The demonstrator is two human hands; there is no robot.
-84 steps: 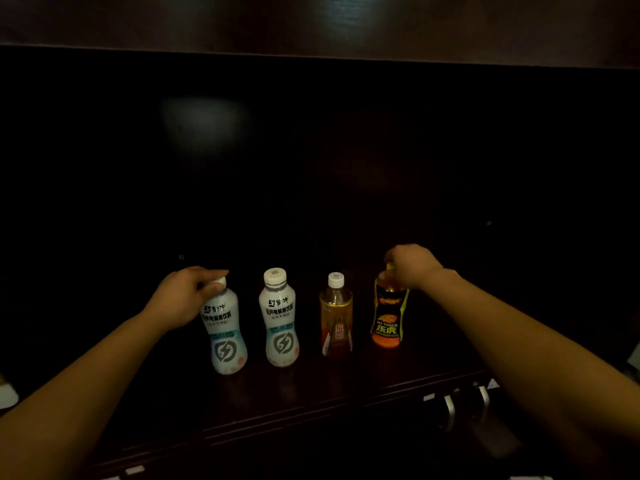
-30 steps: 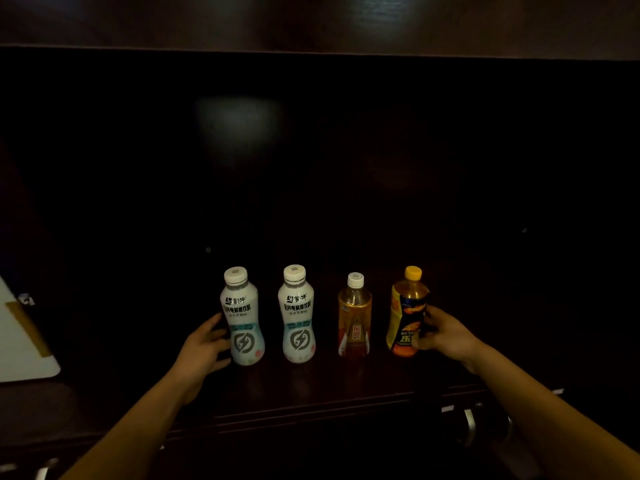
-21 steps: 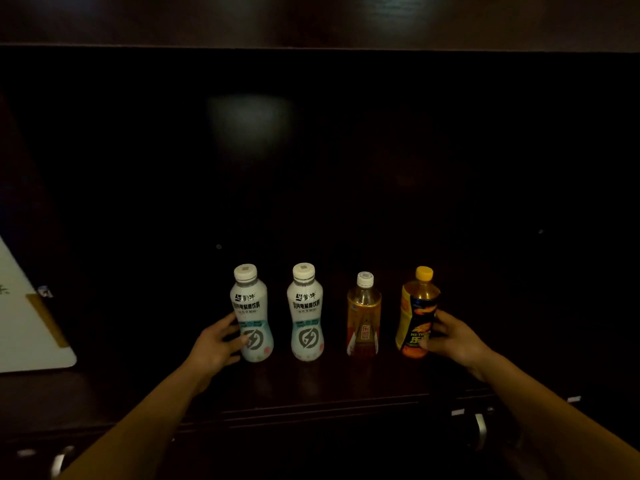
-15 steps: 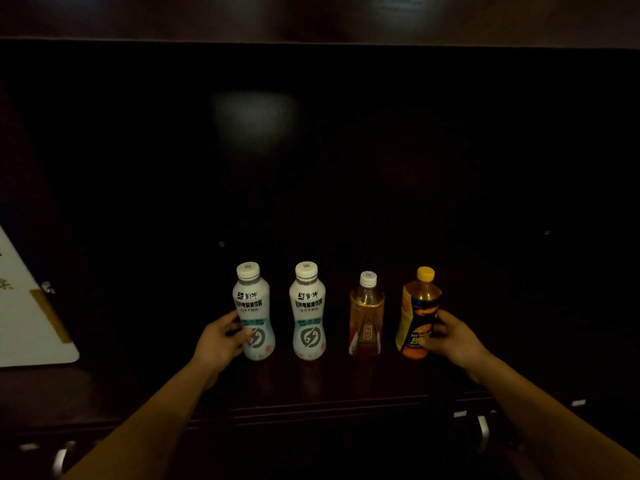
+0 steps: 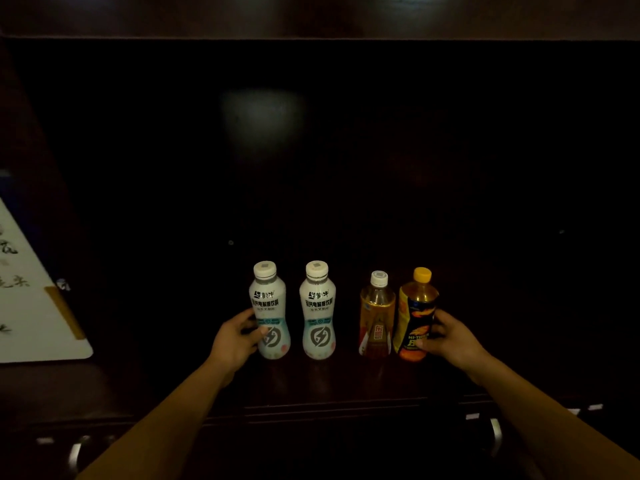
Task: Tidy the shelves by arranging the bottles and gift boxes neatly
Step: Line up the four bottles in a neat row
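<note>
Two row ends held, left grip (image 5: 235,341) grasping leftmost bottle (image 5: 268,301), right grip (image 5: 450,341) grasping yellow-capped bottle (image 5: 415,306)

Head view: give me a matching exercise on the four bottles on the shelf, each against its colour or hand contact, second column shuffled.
Things:
1. leftmost white bottle
2. second white bottle
3. white-capped amber bottle
4. yellow-capped bottle

States:
A. gripped by the right hand
B. amber liquid, no hand on it
C. gripped by the left hand
D. white body, no hand on it

Pairs: 1-C, 2-D, 3-B, 4-A.
</note>
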